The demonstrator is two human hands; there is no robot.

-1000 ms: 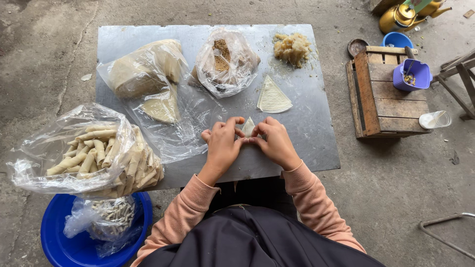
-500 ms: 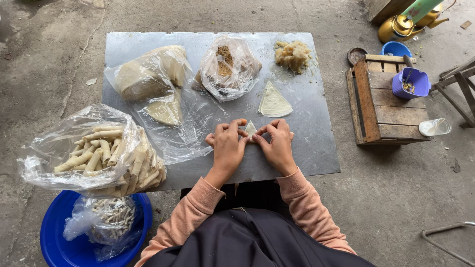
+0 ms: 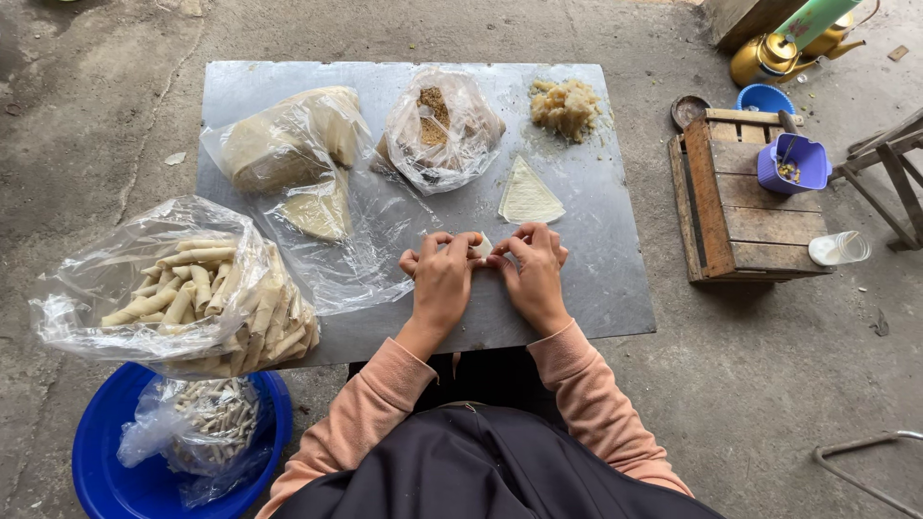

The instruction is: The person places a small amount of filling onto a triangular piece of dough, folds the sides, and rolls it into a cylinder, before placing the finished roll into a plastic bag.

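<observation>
Head view: fingers of both hands pinch a wrapper point(image 3: 481, 247); clear bag point(image 3: 183, 288) holds rolls.

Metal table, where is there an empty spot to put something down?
The metal table has bare room along its right edge, beside the triangular wrapper and the right hand, and at the front strip below both hands. The left half is crowded with plastic bags; the far edge holds the filling pile.

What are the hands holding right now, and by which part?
Both the left hand and right hand pinch one small pale wrapper piece between their fingertips, one at each end.
</observation>
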